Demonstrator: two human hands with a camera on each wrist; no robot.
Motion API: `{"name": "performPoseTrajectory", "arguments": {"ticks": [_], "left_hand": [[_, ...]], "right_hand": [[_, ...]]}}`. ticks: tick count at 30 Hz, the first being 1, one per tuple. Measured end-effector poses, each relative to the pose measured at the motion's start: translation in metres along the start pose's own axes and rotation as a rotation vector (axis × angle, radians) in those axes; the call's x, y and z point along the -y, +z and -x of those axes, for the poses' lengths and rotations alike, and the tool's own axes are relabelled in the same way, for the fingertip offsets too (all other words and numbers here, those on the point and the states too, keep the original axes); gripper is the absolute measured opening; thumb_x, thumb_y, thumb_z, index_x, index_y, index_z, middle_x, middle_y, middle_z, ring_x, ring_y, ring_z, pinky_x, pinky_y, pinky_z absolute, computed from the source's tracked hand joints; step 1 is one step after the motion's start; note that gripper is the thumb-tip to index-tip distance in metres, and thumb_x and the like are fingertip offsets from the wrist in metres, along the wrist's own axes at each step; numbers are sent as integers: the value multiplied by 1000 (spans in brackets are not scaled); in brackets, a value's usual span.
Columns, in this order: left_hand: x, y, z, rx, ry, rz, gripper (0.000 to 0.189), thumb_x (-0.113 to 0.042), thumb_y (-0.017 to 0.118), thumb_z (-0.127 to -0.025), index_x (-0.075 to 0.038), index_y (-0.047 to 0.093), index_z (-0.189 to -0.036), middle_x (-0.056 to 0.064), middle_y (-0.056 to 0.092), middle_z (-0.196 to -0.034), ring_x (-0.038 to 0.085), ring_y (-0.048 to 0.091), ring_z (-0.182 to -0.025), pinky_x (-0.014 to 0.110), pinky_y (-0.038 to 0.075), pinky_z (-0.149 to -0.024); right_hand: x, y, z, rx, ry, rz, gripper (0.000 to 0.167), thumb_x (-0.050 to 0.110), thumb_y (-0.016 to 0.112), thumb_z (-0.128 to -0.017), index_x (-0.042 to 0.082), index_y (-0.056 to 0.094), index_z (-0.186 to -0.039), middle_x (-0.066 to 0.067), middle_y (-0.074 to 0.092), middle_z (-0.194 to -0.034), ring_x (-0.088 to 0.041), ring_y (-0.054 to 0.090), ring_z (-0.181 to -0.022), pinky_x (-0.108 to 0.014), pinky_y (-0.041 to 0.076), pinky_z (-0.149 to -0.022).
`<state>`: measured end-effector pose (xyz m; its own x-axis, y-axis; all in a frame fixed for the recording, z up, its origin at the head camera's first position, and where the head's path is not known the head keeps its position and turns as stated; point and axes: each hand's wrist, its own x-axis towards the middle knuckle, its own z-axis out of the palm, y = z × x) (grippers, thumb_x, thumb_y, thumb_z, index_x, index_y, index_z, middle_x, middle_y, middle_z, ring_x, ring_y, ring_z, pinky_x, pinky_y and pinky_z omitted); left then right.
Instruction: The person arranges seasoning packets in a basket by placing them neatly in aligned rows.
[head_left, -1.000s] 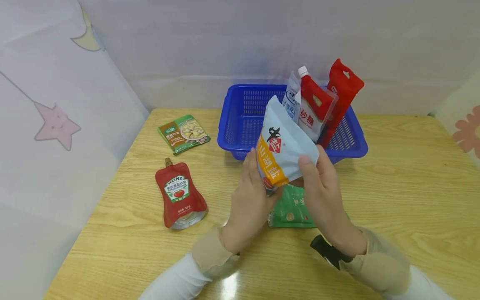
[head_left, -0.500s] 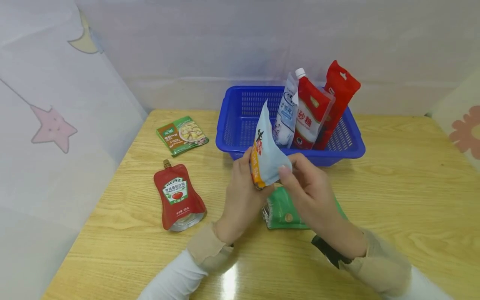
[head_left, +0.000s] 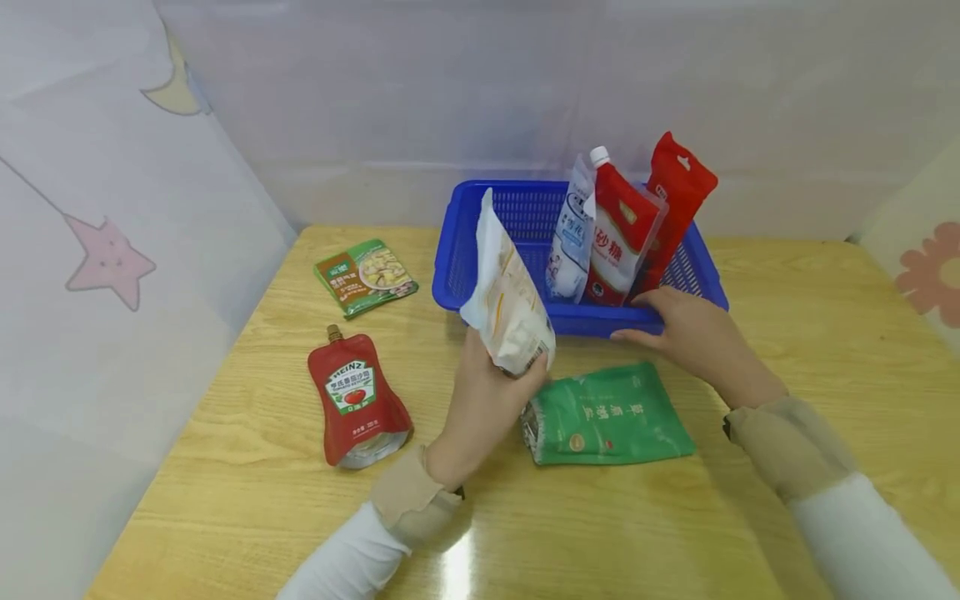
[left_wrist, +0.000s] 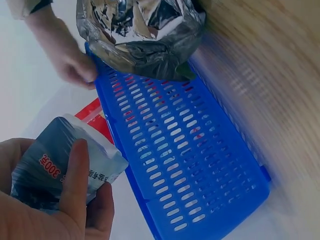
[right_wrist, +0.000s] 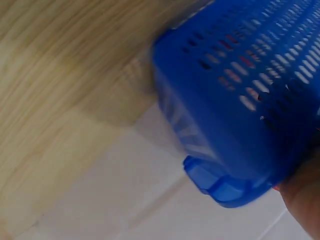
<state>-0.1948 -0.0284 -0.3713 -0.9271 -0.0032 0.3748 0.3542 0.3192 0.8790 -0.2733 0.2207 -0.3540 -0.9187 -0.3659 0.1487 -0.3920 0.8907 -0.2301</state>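
Note:
My left hand (head_left: 480, 408) grips a pale blue and white salt bag (head_left: 517, 321) by its lower end. The bag leans over the front left of the blue plastic basket (head_left: 585, 321), its printed back turned up. In the left wrist view, fingers (left_wrist: 75, 175) and thumb wrap the bag's bottom (left_wrist: 45, 165). My right hand (head_left: 697, 342) grips the basket's front rim near the right corner, fingers over the edge and thumb outside. Inside stand a light blue bag (head_left: 572, 237), a red and white spouted sugar pouch (head_left: 618, 242) and a red packet (head_left: 678, 187).
A green bag (head_left: 615, 417) lies flat in front of the basket, its crinkled silver end to the left. On the table's left side are a ketchup pouch (head_left: 360, 400) and a green and brown seasoning packet (head_left: 367, 277). A pale cloth wall (head_left: 360, 108) rises behind.
My right hand has let go of the salt bag and moved right to the basket's rim. The left hand has kept the bag and turned it so its back shows.

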Motion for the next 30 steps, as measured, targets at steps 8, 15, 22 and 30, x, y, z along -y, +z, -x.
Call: {"name": "performPoseTrajectory", "arguments": {"ticks": [8, 15, 22, 30], "left_hand": [[1, 1, -3, 39, -115, 181, 70, -10, 70, -82, -17, 32, -141, 4, 49, -137, 18, 52, -126, 36, 46, -103], [-7, -2, -29, 36, -86, 199, 67, -9, 70, -82, -10, 35, -140, 8, 50, -137, 21, 53, -125, 36, 47, -102], [-9, -3, -70, -57, -185, 173, 58, -19, 68, -85, -7, 40, -134, 10, 58, -126, 17, 61, -109, 32, 53, -92], [-1, 6, -105, -123, -250, 189, 51, -34, 56, -94, -9, 39, -136, 11, 61, -122, 16, 62, -103, 32, 53, -88]], "right_hand": [[-16, 20, -6, -87, -65, 180, 20, 17, 73, -82, 6, 56, -79, -9, 63, -68, -23, 59, -61, -40, 49, -55], [-12, 18, -7, -100, -62, 183, 24, 15, 73, -82, 6, 53, -73, -10, 61, -64, -23, 57, -58, -39, 46, -51], [-14, 19, -7, -114, -54, 187, 22, 14, 74, -81, 5, 55, -75, -12, 64, -67, -25, 59, -58, -38, 46, -51], [-13, 20, -7, -151, -57, 183, 21, 12, 74, -81, 4, 56, -74, -14, 65, -68, -26, 59, -58, -39, 48, -54]]}}
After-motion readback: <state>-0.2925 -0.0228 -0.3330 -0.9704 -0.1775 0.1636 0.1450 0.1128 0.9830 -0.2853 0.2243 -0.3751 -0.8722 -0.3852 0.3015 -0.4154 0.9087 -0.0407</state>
